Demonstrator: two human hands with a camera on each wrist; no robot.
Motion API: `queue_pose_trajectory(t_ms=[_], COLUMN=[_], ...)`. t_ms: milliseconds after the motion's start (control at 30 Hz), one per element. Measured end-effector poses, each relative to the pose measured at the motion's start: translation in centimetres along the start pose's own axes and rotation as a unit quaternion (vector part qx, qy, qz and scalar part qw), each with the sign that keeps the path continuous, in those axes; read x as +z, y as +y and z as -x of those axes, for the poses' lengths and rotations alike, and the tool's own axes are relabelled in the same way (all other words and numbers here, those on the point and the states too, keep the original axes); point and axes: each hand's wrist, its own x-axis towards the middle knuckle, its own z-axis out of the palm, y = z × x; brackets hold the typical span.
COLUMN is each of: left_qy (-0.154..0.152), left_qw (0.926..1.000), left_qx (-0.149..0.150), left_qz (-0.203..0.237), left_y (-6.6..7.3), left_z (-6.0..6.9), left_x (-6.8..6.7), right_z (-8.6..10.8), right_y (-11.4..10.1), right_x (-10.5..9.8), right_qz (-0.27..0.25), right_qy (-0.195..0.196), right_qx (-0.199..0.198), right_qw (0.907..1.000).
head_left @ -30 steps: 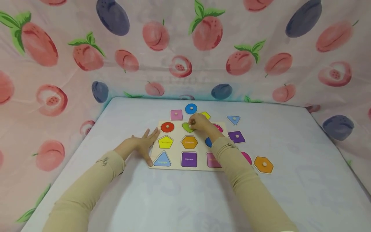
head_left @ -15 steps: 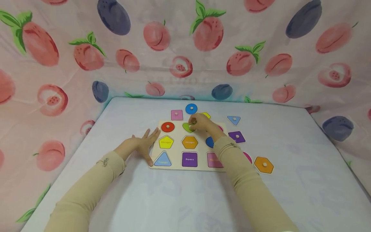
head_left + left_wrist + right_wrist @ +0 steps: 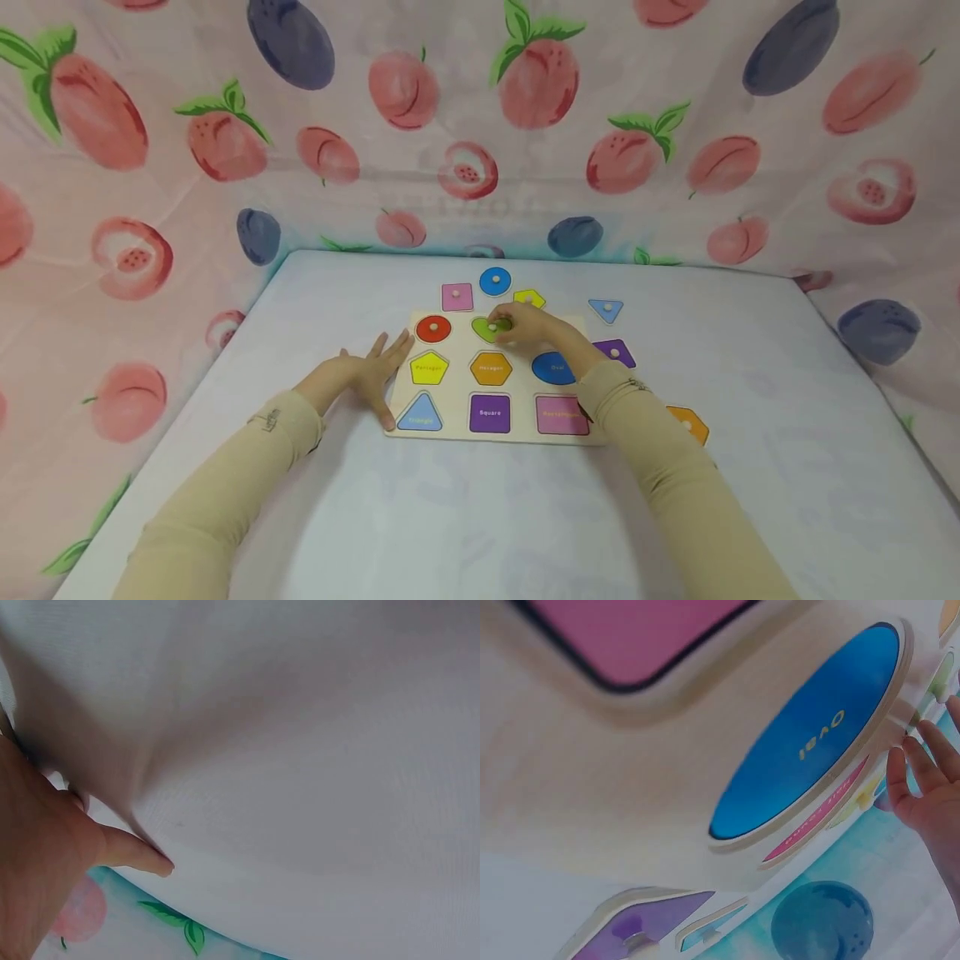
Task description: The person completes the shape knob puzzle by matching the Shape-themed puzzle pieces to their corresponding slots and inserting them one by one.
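A cream puzzle board (image 3: 517,383) lies flat, with coloured shape slots such as the blue oval (image 3: 553,368) and orange hexagon (image 3: 491,368). Along the board's left edge rests my left hand (image 3: 372,379), fingers spread. At the top middle slot sits a green heart-shaped knobbed piece (image 3: 480,328). My right hand (image 3: 531,325) is at this piece, its fingertips parted around the small knob; the wrist view shows the fingers (image 3: 928,754) loosely extended. A red round knobbed piece (image 3: 433,329) sits in the top left slot. The hand covers the top right slot in the head view.
Behind the board lie loose knobbed pieces: a pink one (image 3: 457,297), a blue circle (image 3: 495,282) and a yellow pentagon (image 3: 529,298). To the right are a light blue triangle (image 3: 606,310), a purple square (image 3: 615,352) and an orange hexagon piece (image 3: 690,423), partly behind the sleeve.
My right fingers have loosened from the green piece's knob, and more of the piece shows. The right forearm has swung rightward, uncovering the blue oval and pink rectangle slots. The left hand stays put.
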Motion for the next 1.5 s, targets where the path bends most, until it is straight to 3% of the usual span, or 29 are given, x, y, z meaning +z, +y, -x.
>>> queue_pose_trajectory(t_ms=[200, 600, 933, 1267, 1500], left_qy=[-0.006, 0.006, -0.007, -0.002, -0.006], left_qw=[1.0, 1.0, 0.9999, 0.9999, 0.9999], left_qx=[-0.005, 0.001, -0.005, -0.002, -0.009], left_qz=[-0.003, -0.005, -0.014, -0.01, -0.007], left_y=[0.1, 0.4, 0.4, -0.1, -0.1], left_z=[0.2, 0.3, 0.0, -0.1, -0.5], left_x=[0.3, -0.2, -0.3, -0.1, 0.1], right_z=[1.1, 3.3, 5.7, 8.1, 10.1], right_y=[-0.2, -0.2, -0.2, -1.4, -0.5], right_x=[0.0, -1.7, -3.2, -3.2, -3.1], right_qz=[0.003, 0.053, 0.057, 0.109, 0.166], right_qy=[0.005, 0.024, 0.056, 0.058, 0.057], right_qx=[0.002, -0.072, -0.079, 0.0, 0.017], right_qw=[1.0, 0.9957, 0.9937, 0.9923, 0.9843])
